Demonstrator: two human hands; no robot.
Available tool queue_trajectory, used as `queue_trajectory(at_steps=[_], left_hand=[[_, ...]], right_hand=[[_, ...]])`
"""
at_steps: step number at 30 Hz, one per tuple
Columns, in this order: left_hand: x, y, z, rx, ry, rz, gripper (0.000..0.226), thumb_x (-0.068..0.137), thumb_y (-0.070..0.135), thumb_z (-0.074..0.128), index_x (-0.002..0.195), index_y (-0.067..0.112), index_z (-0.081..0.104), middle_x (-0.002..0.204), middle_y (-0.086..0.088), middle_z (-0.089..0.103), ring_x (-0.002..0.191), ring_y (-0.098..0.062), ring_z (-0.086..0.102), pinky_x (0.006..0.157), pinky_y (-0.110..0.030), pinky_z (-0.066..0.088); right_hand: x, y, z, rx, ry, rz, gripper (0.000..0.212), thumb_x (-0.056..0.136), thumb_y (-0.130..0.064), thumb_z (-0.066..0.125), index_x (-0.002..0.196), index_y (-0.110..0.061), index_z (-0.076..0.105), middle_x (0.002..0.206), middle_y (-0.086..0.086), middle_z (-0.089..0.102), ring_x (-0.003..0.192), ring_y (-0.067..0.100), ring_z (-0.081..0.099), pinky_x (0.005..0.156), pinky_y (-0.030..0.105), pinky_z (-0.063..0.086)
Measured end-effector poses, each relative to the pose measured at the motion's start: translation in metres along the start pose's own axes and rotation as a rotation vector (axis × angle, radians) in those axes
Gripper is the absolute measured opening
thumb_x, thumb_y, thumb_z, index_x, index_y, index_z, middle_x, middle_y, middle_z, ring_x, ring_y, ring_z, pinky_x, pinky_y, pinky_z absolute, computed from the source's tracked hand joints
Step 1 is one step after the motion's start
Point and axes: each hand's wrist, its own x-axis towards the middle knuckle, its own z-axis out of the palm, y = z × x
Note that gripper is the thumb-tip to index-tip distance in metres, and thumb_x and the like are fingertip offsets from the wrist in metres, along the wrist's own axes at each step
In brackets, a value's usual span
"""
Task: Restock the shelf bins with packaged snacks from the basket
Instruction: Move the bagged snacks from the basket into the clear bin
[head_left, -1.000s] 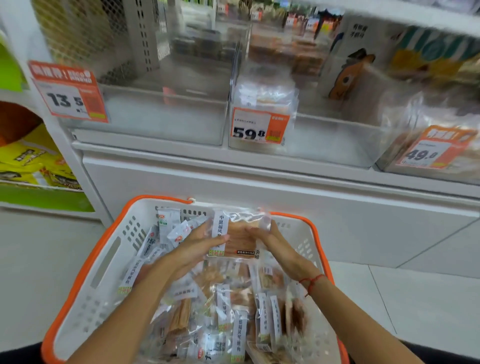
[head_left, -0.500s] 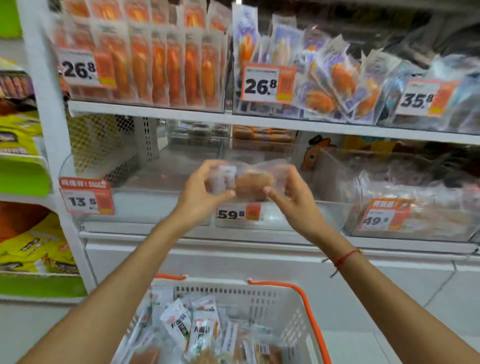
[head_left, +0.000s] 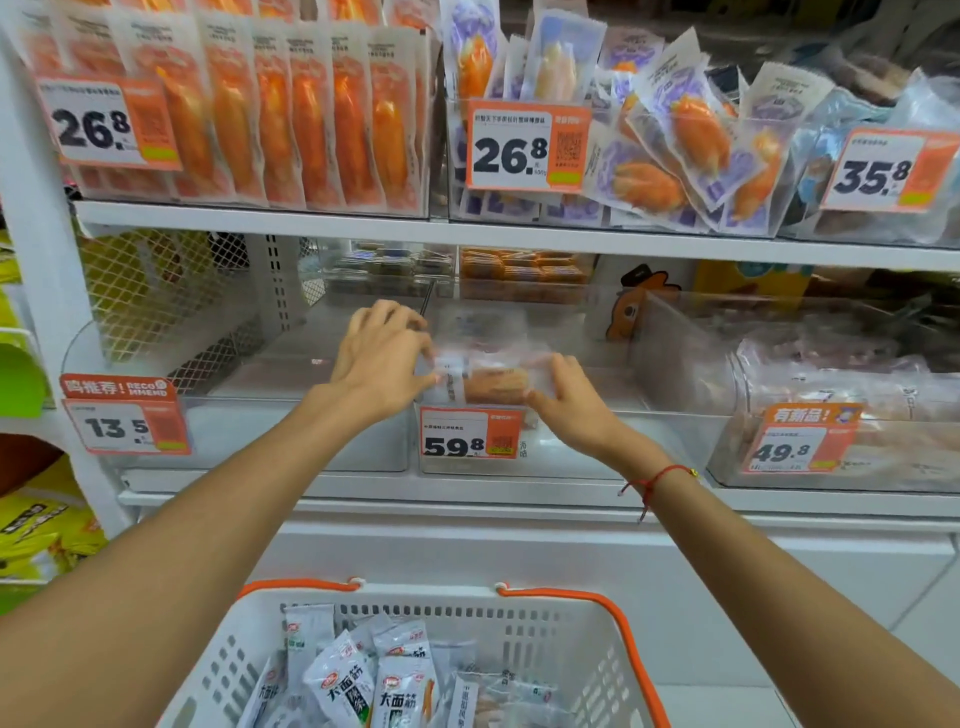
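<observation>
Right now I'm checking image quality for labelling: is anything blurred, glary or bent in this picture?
Head view: the snack pack is soft with blur, as are both hands, left and right; the clear bin walls carry pale reflections; the shelf edge bows from the wide lens; price tags stay readable.

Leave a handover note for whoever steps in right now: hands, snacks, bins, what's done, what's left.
Left hand and right hand both grip one clear snack pack over the 59.8 bin.
The pack is not yet released.
The 13.5 bin looks empty.
The basket below holds many more packs.
Left: set this pack down, then carry on from the basket.
</observation>
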Motion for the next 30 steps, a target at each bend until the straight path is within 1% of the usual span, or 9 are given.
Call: queue_trajectory(at_steps=[2,5,7,9,13,19,24,28,30], left_hand=[[0.000,-0.001,-0.001,0.117,-0.094,0.042,0.026,0.087,0.046,0.060,0.107,0.031,0.068,0.143,0.004,0.036,0.134,-0.019,0.021,0.111,-0.036,0.010],[0.002,0.000,-0.004,0.248,-0.150,0.099,0.031,0.089,0.046,0.055,0.116,0.033,0.063,0.149,0.002,0.027,0.138,-0.021,0.015,0.115,-0.038,0.003],[0.004,0.003,-0.007,0.246,-0.144,0.127,0.039,0.091,0.041,0.055,0.129,0.033,0.053,0.148,0.003,0.032,0.138,-0.021,0.020,0.115,-0.039,0.005],[0.003,0.008,-0.010,0.163,-0.107,0.165,0.039,0.094,0.033,0.053,0.133,0.034,0.048,0.140,0.005,0.046,0.131,-0.019,0.035,0.112,-0.036,0.015],[-0.002,0.015,-0.012,0.114,-0.115,0.165,0.034,0.099,0.027,0.045,0.132,0.033,0.052,0.127,0.002,0.062,0.117,-0.022,0.054,0.095,-0.031,0.036],[0.003,0.017,-0.012,0.141,-0.061,0.196,0.025,0.095,0.029,0.053,0.117,0.032,0.066,0.111,0.005,0.070,0.099,-0.019,0.064,0.071,-0.025,0.040],[0.007,0.017,-0.007,0.228,-0.190,0.254,0.027,0.098,0.027,0.049,0.119,0.032,0.065,0.113,0.004,0.069,0.100,-0.020,0.059,0.102,-0.030,0.031],[0.005,0.019,-0.010,0.202,-0.205,0.208,0.034,0.101,0.022,0.040,0.131,0.026,0.054,0.122,-0.003,0.064,0.111,-0.025,0.056,0.103,-0.033,0.030],[-0.003,0.020,-0.011,0.178,-0.209,0.161,0.037,0.100,0.016,0.038,0.135,0.023,0.051,0.126,-0.007,0.061,0.115,-0.029,0.054,0.091,-0.031,0.033]], right_hand=[[0.008,0.001,-0.003,-0.194,-0.098,0.085,0.032,0.095,-0.022,0.046,0.123,-0.008,0.052,0.131,0.011,0.039,0.126,0.029,0.032,0.102,0.039,0.030],[0.011,-0.004,-0.011,-0.115,-0.116,0.085,0.043,0.093,-0.022,0.051,0.135,-0.011,0.043,0.134,0.013,0.041,0.123,0.030,0.041,0.104,0.043,0.037],[0.010,-0.011,-0.018,-0.025,-0.039,0.012,0.046,0.094,-0.018,0.052,0.139,-0.016,0.041,0.130,0.010,0.048,0.116,0.024,0.049,0.099,0.038,0.044],[0.010,-0.017,-0.021,-0.113,0.009,-0.054,0.032,0.095,-0.017,0.052,0.127,-0.018,0.058,0.123,0.007,0.061,0.111,0.023,0.057,0.094,0.036,0.049],[0.013,-0.020,-0.016,-0.248,0.097,-0.103,0.021,0.090,-0.019,0.063,0.109,-0.017,0.072,0.105,0.005,0.072,0.093,0.020,0.067,0.088,0.040,0.055],[0.025,-0.022,-0.024,-0.249,-0.059,-0.056,0.022,0.083,-0.022,0.072,0.101,-0.011,0.075,0.101,0.007,0.073,0.089,0.019,0.066,0.087,0.038,0.055],[0.029,-0.019,-0.018,-0.235,-0.107,-0.025,0.023,0.083,-0.022,0.071,0.103,-0.010,0.074,0.104,0.007,0.073,0.088,0.016,0.063,0.088,0.037,0.054],[0.017,-0.018,-0.019,-0.232,-0.046,-0.055,0.026,0.091,-0.024,0.063,0.110,-0.009,0.071,0.113,0.009,0.070,0.097,0.022,0.066,0.090,0.037,0.054],[0.006,-0.015,-0.020,-0.248,-0.015,-0.079,0.028,0.093,-0.025,0.059,0.117,-0.013,0.068,0.120,0.008,0.066,0.104,0.023,0.063,0.093,0.041,0.052]])
